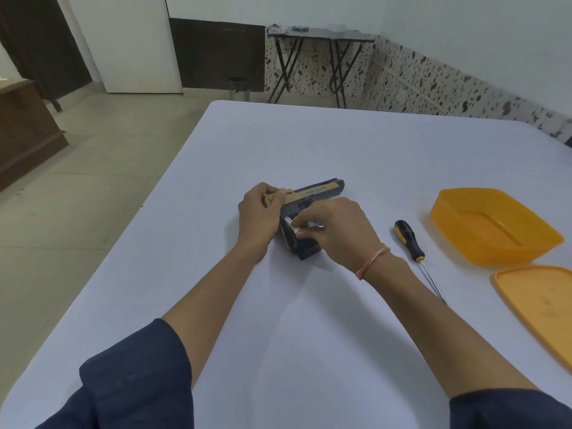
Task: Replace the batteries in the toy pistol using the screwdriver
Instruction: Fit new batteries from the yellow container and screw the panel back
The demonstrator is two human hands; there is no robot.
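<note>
Closest to the camera it's just two dark blue sleeves and bare forearms reaching out over the pale bench (294, 329), with loads of free surface on the near and left side. Off to the right, one orange lid (538, 308) lies flat and runs off the frame edge. Just up from it is one screwdriver (408, 241), black and yellow handle pointing away, tip towards me, lying loose just beside the right wrist. Mid-bench is the one toy pistol (312, 193), lying on its side with its grip towards me, well in from every edge. The left hand (258, 218) has its fingers curled round the rear end of the gold slide. The right hand (337, 230) pinches one battery (291, 223) at the open grip; can't tell if more sit inside. One orange tub (483, 252) sits right of the screwdriver, near the right edge. The far half of the bench is open, and one folding table (318, 34) stands against the back wall.
</note>
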